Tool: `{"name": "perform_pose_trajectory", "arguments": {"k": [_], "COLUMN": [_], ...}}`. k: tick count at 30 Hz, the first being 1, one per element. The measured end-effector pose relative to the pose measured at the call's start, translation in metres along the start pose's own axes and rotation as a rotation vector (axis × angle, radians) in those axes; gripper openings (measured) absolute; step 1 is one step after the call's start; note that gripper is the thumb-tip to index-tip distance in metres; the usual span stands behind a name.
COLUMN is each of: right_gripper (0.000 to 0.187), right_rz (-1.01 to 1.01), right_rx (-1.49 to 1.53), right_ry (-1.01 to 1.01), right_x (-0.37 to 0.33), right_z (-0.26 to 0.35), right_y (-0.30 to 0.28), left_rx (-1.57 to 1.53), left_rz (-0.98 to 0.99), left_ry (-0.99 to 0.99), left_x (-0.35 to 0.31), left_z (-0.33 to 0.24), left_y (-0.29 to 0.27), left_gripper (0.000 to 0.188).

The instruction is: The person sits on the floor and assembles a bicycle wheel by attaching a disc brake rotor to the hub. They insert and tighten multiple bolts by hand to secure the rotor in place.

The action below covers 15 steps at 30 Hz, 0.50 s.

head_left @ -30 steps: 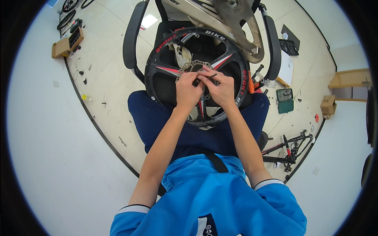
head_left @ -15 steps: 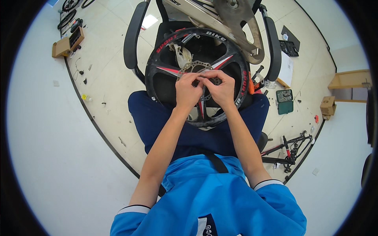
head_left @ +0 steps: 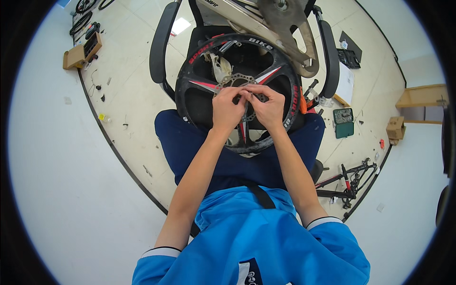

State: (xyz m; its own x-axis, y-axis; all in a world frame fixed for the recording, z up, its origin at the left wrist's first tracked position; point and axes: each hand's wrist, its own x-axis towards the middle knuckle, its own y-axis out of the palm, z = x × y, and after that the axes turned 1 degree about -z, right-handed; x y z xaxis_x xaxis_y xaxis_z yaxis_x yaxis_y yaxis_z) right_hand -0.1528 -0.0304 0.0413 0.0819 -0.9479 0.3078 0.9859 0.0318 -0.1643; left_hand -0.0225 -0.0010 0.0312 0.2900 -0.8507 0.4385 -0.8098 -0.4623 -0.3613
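Observation:
A black bicycle wheel [head_left: 187, 102] with broad red-and-white marked spokes rests on the chair seat and against my thighs. Over its hub lies a perforated metal brake disc [head_left: 242, 78]. My left hand [head_left: 228, 105] and my right hand [head_left: 270, 105] meet above the disc, fingertips pinched together. Whatever small thing they hold between them is hidden by the fingers. A whitish crumpled cloth or glove [head_left: 220, 67] shows through the wheel, left of the disc. Part of the disc's lower edge is covered by my hands.
A beige bicycle frame [head_left: 266, 31] lies across the far side of the chair, above the wheel. Chair armrests [head_left: 164, 42] stand on both sides. On the floor to the right are a green case [head_left: 344, 122] and a black bicycle frame [head_left: 342, 186]. An open cardboard box [head_left: 83, 52] sits far left.
My right hand has shifted very slightly, its fingers turning a little at the pinch. The left hand, wheel and disc stay in nearly the same place.

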Motion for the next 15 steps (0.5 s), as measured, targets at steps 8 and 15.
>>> {"name": "perform_pose_trajectory", "arguments": {"k": [8, 15], "right_gripper": [0.017, 0.015], "right_rz": [0.038, 0.025], "right_rx": [-0.024, -0.11], "right_ry": [-0.036, -0.1], "right_x": [0.003, 0.001], "right_z": [0.013, 0.012], "right_y": [0.005, 0.005], "left_rx": [-0.003, 0.025], "left_rz": [0.031, 0.031], "left_ry": [-0.056, 0.046], "left_x": [-0.002, 0.001], "left_z": [0.004, 0.007], "left_y": [-0.002, -0.001], "left_gripper": [0.012, 0.013]}}
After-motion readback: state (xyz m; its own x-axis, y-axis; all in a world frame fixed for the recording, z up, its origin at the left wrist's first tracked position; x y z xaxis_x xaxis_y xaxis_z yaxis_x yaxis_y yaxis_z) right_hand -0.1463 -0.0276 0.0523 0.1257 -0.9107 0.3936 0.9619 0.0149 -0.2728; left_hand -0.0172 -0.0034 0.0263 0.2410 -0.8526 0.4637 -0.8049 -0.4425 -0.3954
